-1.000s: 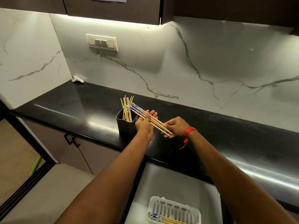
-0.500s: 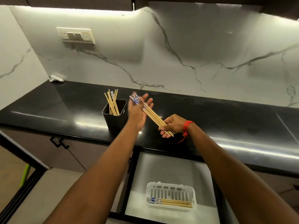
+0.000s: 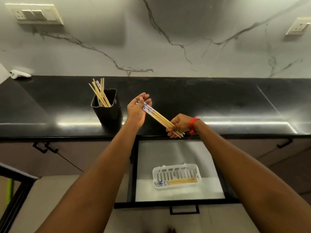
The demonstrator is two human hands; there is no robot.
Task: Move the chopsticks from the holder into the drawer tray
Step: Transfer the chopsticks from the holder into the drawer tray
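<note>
A bundle of bamboo chopsticks (image 3: 159, 118) with blue-and-white tops slants above the counter's front edge. My right hand (image 3: 180, 124) grips its thin ends. My left hand (image 3: 137, 109) is spread, palm against the patterned tops, fingers apart. To the left a black square holder (image 3: 107, 111) stands on the counter with several chopsticks (image 3: 99, 94) leaning in it. Below, in the pulled-out drawer (image 3: 178, 153), a white slotted tray (image 3: 176, 172) holds a few chopsticks (image 3: 178, 181) lying along its near side.
The black counter (image 3: 218, 101) runs along a marble wall. A small white object (image 3: 19, 74) lies at the far left. Switch plates (image 3: 35, 13) sit on the wall. Cabinet doors with black handles (image 3: 44, 147) flank the drawer.
The view has tilted down and the drawer shows fully. The bundle has come away from the holder toward the counter's front edge; my left hand has opened against its tops.
</note>
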